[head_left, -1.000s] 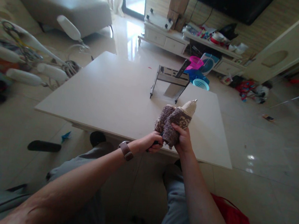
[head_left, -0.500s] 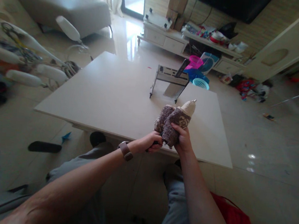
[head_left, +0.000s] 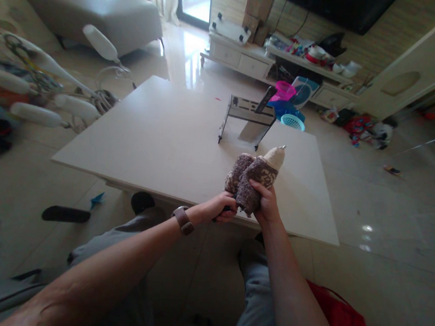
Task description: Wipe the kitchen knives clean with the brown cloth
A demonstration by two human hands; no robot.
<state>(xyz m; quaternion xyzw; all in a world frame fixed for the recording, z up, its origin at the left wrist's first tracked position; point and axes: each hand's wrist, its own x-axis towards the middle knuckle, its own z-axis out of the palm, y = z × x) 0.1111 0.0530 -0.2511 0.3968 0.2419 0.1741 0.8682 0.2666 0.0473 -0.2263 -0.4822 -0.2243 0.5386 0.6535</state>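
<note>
My right hand (head_left: 267, 202) is wrapped round a brown and cream patterned cloth (head_left: 252, 185), over the near right edge of the white table (head_left: 158, 136). A metal tip pokes out of the cloth's pale upper end. My left hand (head_left: 223, 206), with a brown watch on the wrist, is closed round a dark handle at the cloth's lower left; part of the handle is hidden by the fingers. Beyond the cloth a metal rack (head_left: 248, 117) stands on the table with one black-handled tool (head_left: 265, 99) slotted upright in it.
A lamp with white shades (head_left: 100, 42) lies left of the table. Behind the table are baskets (head_left: 292, 121) and a low cabinet (head_left: 238, 59) with clutter on it. A red bag (head_left: 344, 321) is at the lower right, beside my leg.
</note>
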